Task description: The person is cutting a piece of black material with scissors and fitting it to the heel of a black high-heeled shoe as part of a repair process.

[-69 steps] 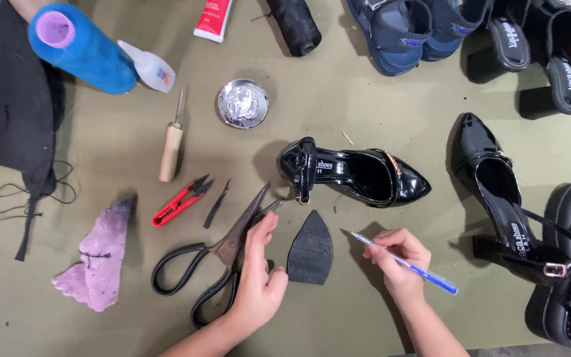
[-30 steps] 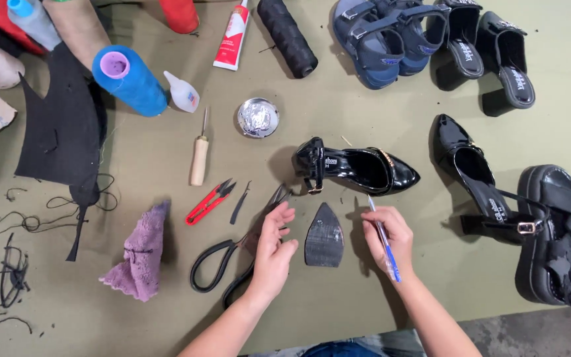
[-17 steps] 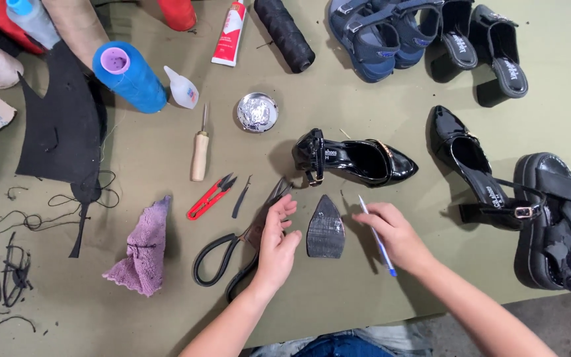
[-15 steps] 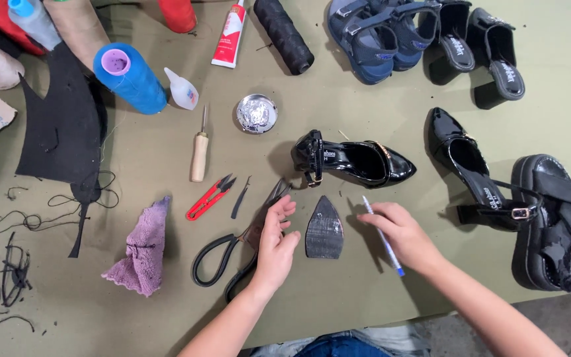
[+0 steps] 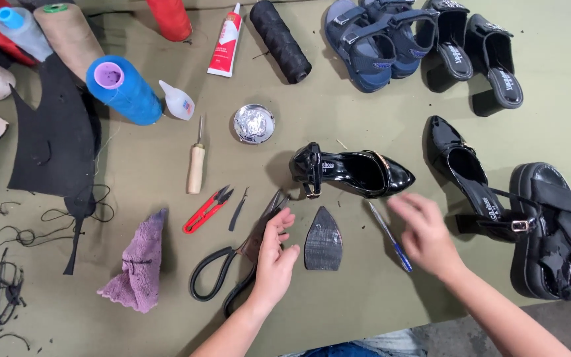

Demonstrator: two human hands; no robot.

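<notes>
Two hands work over the olive worktop (image 5: 338, 277), and the dark sole piece (image 5: 323, 239) lies between them. The left hand (image 5: 273, 254) is the nearer: its fingers (image 5: 284, 220) are loosely apart, empty, resting on the black-handled shears (image 5: 232, 264), with the sole piece just beside them toward the person's right, not touching. The piece's long axis runs away from the person, its pointed tip toward the black patent heeled shoe (image 5: 355, 172). The right hand (image 5: 424, 235) is blurred, fingers spread and holding nothing; the blue pen (image 5: 390, 237) lies on the worktop just beside it, between those fingers and the sole piece.
</notes>
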